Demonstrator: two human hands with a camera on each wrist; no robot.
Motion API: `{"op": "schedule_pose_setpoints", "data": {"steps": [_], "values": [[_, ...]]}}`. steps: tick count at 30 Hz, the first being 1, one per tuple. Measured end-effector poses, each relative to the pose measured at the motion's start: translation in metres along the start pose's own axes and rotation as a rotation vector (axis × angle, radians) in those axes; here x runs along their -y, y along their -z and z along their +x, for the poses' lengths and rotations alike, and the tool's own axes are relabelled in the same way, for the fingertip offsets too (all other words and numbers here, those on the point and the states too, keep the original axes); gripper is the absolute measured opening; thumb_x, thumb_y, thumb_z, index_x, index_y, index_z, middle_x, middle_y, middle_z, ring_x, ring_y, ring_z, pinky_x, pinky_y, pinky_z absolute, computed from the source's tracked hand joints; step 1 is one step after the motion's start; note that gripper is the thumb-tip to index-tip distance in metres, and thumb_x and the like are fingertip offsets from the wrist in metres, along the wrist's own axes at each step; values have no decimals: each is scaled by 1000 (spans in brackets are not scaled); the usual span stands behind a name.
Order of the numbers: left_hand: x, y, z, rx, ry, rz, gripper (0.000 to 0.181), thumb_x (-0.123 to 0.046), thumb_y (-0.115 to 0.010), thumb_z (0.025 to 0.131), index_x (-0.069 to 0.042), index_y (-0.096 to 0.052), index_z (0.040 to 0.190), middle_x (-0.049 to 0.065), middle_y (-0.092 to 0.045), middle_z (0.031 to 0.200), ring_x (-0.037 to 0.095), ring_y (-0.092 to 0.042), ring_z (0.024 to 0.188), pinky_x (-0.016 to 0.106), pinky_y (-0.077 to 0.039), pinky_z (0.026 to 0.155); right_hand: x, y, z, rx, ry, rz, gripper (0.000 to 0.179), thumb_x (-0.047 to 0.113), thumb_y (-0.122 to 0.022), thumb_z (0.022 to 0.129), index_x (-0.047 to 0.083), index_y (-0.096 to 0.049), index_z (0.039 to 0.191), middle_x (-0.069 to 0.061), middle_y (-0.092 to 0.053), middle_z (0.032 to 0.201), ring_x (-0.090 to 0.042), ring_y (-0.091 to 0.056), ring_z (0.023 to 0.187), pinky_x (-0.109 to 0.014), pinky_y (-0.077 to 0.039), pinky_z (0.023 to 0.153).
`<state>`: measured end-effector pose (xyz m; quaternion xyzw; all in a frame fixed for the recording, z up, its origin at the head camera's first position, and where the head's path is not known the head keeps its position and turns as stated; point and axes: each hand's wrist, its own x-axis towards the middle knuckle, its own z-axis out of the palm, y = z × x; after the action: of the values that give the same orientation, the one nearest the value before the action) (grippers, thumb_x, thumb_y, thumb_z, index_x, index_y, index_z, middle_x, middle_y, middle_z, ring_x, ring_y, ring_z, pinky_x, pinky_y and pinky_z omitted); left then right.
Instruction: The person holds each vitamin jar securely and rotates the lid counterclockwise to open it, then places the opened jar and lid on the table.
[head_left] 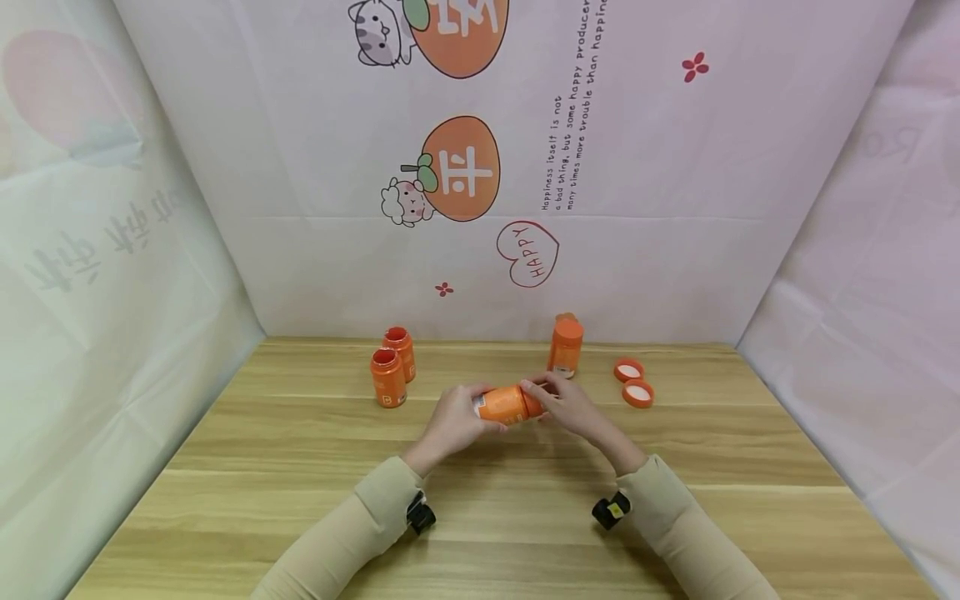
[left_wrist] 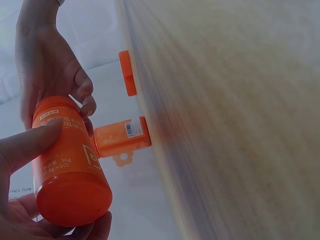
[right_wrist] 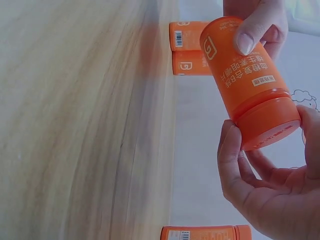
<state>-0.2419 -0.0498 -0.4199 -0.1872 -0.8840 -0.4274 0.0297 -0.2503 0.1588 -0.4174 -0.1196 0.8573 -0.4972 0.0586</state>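
Above the wooden table (head_left: 495, 533), the left hand (head_left: 453, 417) grips the body of a tilted orange bottle (head_left: 501, 405) and the right hand (head_left: 572, 408) grasps its cap (right_wrist: 267, 122), holding it between them. The bottle is probably light, stiff plastic, slightly slippery, hardly fragile; mid-body and cap rim seem the best holds. Only the head view shows into the two open bottles (head_left: 388, 385) beyond the left hand; only the right wrist view shows lettering on the cap's end.
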Motion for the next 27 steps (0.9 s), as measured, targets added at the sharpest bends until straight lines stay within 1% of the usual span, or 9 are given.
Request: {"op": "schedule_pose_setpoints", "data": {"steps": [7,13,18,22,24,27], "values": [[2,0,0,1,-12,-10,53,-15,-86,64,-7,-67,113,6,-69,102,16,-59,82,32,-48,72,1,1,-1,24,8,53,49,44,-55,93,5,-55,123,-17,-60,114,-20,-61,93,-44,-55,78],[3,0,-1,7,-22,-21,52,-14,-86,64,-7,-68,112,6,-69,101,16,-59,82,32,-48,72,-1,0,-1,25,20,40,47,42,-55,94,5,-56,123,-16,-60,114,-20,-61,94,-43,-55,78],[4,0,-1,2,-33,-21,52,-16,-87,64,-7,-68,111,7,-69,101,16,-58,82,31,-48,72,4,2,-4,40,49,19,42,33,-54,96,3,-56,124,-19,-59,117,-23,-60,97,-43,-55,78],[6,0,-1,0,-23,-34,52,-17,-87,64,-7,-68,111,7,-69,102,17,-58,82,32,-48,72,12,4,-7,58,83,0,38,26,-54,97,0,-55,125,-21,-58,119,-28,-61,98,-42,-55,76],[6,0,-1,2,-18,-40,52,-18,-87,64,-7,-68,112,8,-69,102,17,-58,82,32,-48,71,11,5,-7,65,105,1,37,24,-55,97,1,-55,125,-21,-57,120,-31,-62,99,-44,-55,77],[7,0,-1,6,-12,-46,53,-19,-87,65,-7,-68,113,8,-69,103,17,-58,82,32,-48,71,5,7,-5,74,137,-2,37,26,-56,96,4,-55,126,-19,-57,122,-32,-61,103,-44,-54,79]]}}
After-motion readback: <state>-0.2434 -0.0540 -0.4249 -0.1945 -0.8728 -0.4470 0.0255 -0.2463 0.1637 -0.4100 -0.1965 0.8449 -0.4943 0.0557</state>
